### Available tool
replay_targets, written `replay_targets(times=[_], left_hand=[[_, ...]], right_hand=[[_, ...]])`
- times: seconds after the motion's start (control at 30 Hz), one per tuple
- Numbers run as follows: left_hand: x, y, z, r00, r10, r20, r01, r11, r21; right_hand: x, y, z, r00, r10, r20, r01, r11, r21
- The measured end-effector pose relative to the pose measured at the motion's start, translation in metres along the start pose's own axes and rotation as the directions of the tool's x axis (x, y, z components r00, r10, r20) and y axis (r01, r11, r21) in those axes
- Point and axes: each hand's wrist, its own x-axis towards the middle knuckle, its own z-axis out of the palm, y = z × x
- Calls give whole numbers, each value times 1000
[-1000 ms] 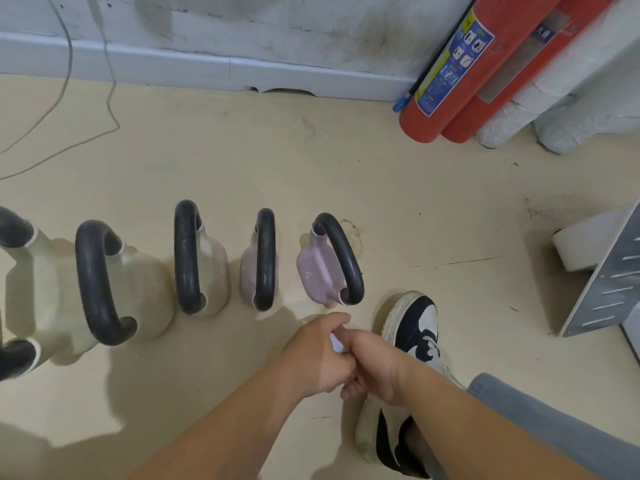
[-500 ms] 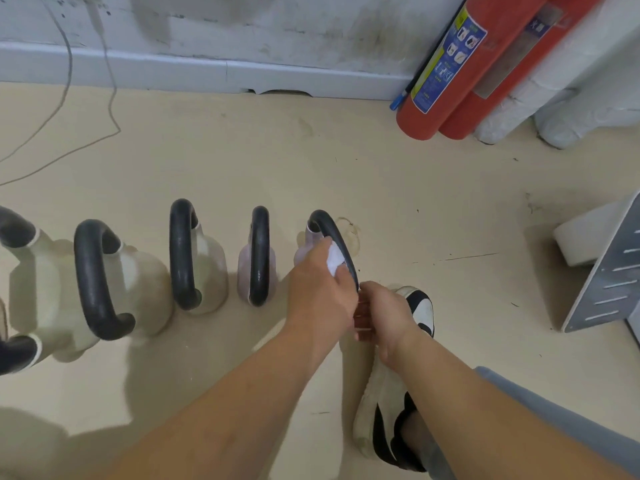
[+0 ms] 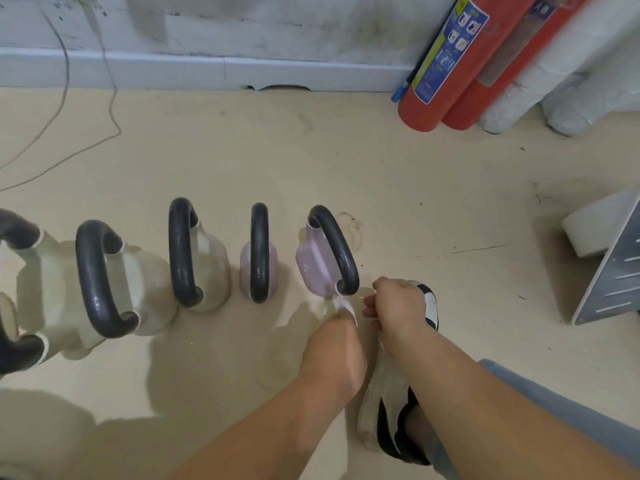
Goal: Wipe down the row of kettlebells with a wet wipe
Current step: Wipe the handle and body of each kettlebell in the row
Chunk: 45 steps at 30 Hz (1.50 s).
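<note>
Five kettlebells stand in a row on the floor (image 3: pixel 381 174); from the left, a cream kettlebell (image 3: pixel 20 271) cut by the frame edge, two more cream ones (image 3: pixel 149 282) (image 3: pixel 211 258), a pink kettlebell (image 3: pixel 247 261), and at the right end the rightmost pink kettlebell (image 3: pixel 313 268) with its black handle (image 3: pixel 337 251) arched over it. Just near of that last one, the left hand (image 3: pixel 334 344) pinches the wet wipe (image 3: pixel 347 304), its fingers curled round the white bunch, which hangs close to the near foot of the handle without clearly touching it; just to the right, the right hand (image 3: pixel 398 301) has its fingers curled in toward the wipe, though whether they grip a corner of it cannot be told. A shoe (image 3: pixel 388 403) lies under both wrists.

The step in hand looks like the rightmost kettlebell, with the wipe being regathered between strokes; the four to the left seem yet to be done. The next move calls for a fresh face of the wipe pressed to the pink body or to the neighbouring handle, and a hand to steady the light bell.

Half a second ago the left hand lay on the handle with the wipe pressed against it; now it has drawn back to the near side, and the right hand has come up beside it.
</note>
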Motion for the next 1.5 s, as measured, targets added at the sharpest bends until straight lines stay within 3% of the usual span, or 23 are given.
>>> replay_targets(times=[0.1,0.27,0.37,0.53,0.67,0.73,0.8,0.93,1.07,1.17,1.27,1.33,1.4,1.5], left_hand=[[-6,-9,-3,999,-25,-35,23,998,-51],[2,-12,-22,976,-151,-156,71,901,-427],[4,-5,-41,970,-163,-179,43,846,-532],[3,11,-67,990,-90,-108,-6,739,-674],[7,27,-91,997,-4,72,61,579,-813],[10,29,-96,995,49,88,40,606,-795],[9,29,-97,999,31,11,-13,672,-740],[13,21,-94,965,-29,-262,-148,762,-630],[21,20,-87,943,22,-332,-200,836,-511],[27,23,-87,923,32,-384,-214,871,-442],[36,21,-86,925,39,-378,-179,922,-343],[42,21,-86,899,107,-425,-189,969,-157],[47,22,-87,865,189,-465,-237,970,-45],[54,23,-91,880,168,-445,-231,968,-92]], right_hand=[[-3,6,-1,1000,16,13,-16,1000,6],[-6,6,-2,999,-18,34,17,999,29],[-10,-6,-6,996,-72,45,69,996,48],[-16,-30,-29,932,-23,363,26,1000,-3],[-18,-42,-43,830,5,558,80,989,-127],[-20,-44,-47,775,-1,632,111,985,-135],[-20,-46,-49,743,-47,667,113,992,-56],[-10,-48,-48,792,-131,596,-48,960,275],[-8,-53,-38,766,-186,615,-132,891,434],[-3,-53,-25,859,-165,485,-15,938,346],[7,-51,-12,987,-117,112,107,990,94],[8,-49,-7,977,-205,-48,204,979,-28],[6,-45,-4,925,-367,-103,351,925,-145],[-1,-46,7,890,-455,13,442,858,-262]])
